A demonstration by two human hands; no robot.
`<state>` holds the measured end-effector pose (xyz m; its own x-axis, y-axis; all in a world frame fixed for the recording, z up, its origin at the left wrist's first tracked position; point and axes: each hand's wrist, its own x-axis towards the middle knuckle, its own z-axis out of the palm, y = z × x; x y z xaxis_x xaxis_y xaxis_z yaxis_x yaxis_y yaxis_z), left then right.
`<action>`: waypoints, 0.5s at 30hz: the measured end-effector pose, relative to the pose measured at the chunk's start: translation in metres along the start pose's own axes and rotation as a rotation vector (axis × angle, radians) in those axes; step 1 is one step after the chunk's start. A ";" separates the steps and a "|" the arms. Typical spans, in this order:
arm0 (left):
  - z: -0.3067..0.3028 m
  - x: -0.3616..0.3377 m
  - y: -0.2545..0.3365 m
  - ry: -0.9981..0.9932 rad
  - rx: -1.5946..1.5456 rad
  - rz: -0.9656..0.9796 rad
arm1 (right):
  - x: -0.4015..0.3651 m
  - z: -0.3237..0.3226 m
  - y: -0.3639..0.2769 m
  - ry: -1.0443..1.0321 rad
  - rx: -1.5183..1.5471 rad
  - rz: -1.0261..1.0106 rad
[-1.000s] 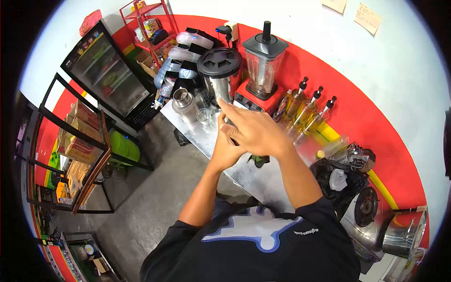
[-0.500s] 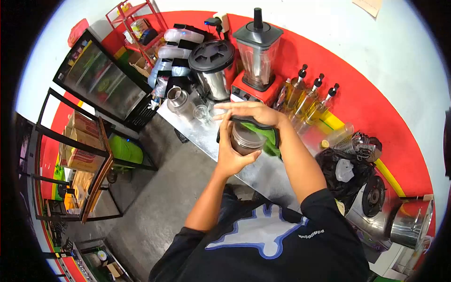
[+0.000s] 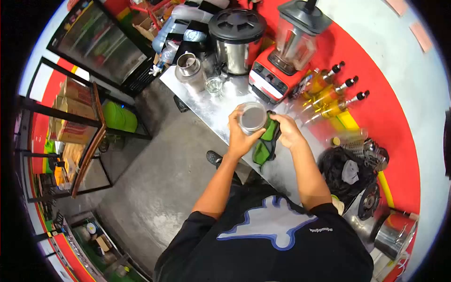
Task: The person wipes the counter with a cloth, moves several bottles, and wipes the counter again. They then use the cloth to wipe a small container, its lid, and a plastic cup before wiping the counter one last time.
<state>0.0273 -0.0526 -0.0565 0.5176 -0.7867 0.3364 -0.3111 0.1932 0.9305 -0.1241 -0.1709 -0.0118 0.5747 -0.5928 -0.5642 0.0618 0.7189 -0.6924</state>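
Observation:
My left hand [image 3: 240, 139] grips a clear plastic cup [image 3: 252, 117] with dark liquid in it, held above the steel counter [image 3: 221, 109]. My right hand [image 3: 286, 131] holds a green cloth [image 3: 265, 141] against the cup's right side; the cloth hangs down below the hands. Both hands are close together, just in front of the red blender [image 3: 286, 51].
A steel urn with a black lid [image 3: 237, 40], a metal jug [image 3: 189, 68] and a small glass [image 3: 214, 85] stand on the counter's far end. Three syrup bottles [image 3: 336, 94] line the red wall. A black bag [image 3: 345, 174], gas burner [image 3: 369, 202] and steel pot [image 3: 392, 235] sit to the right. A glass-door fridge [image 3: 101, 44] stands at left.
The right hand came off the cup's top and now holds the green cloth at its side. The cup and both hands moved slightly toward me; the view tilted down.

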 end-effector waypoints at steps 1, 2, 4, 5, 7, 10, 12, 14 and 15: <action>-0.004 0.000 -0.002 0.069 -0.091 -0.076 | 0.003 -0.005 0.006 -0.018 -0.019 0.017; -0.011 -0.003 -0.005 0.094 -0.148 -0.125 | 0.007 -0.010 0.015 -0.014 -0.036 0.035; -0.026 -0.007 -0.030 0.147 -0.011 -0.145 | 0.012 -0.013 0.028 0.023 0.017 0.014; -0.032 -0.009 -0.042 0.183 0.136 -0.146 | 0.015 -0.014 0.035 0.022 0.004 0.027; -0.040 -0.011 -0.053 0.242 0.200 -0.226 | 0.020 -0.018 0.041 0.028 0.126 0.015; -0.051 -0.012 -0.077 0.242 0.294 -0.118 | 0.019 -0.016 0.039 -0.036 0.158 0.047; -0.053 -0.016 -0.088 0.206 0.331 -0.115 | 0.029 -0.026 0.041 -0.086 0.163 0.027; -0.052 -0.019 -0.101 0.144 0.342 -0.102 | 0.037 -0.030 0.040 -0.060 0.154 0.027; -0.052 -0.019 -0.098 0.145 0.339 -0.108 | 0.037 -0.029 0.039 -0.036 0.153 0.027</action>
<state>0.0889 -0.0263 -0.1464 0.6617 -0.6962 0.2783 -0.4816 -0.1102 0.8694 -0.1242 -0.1755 -0.0726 0.6069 -0.5610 -0.5630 0.1683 0.7830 -0.5988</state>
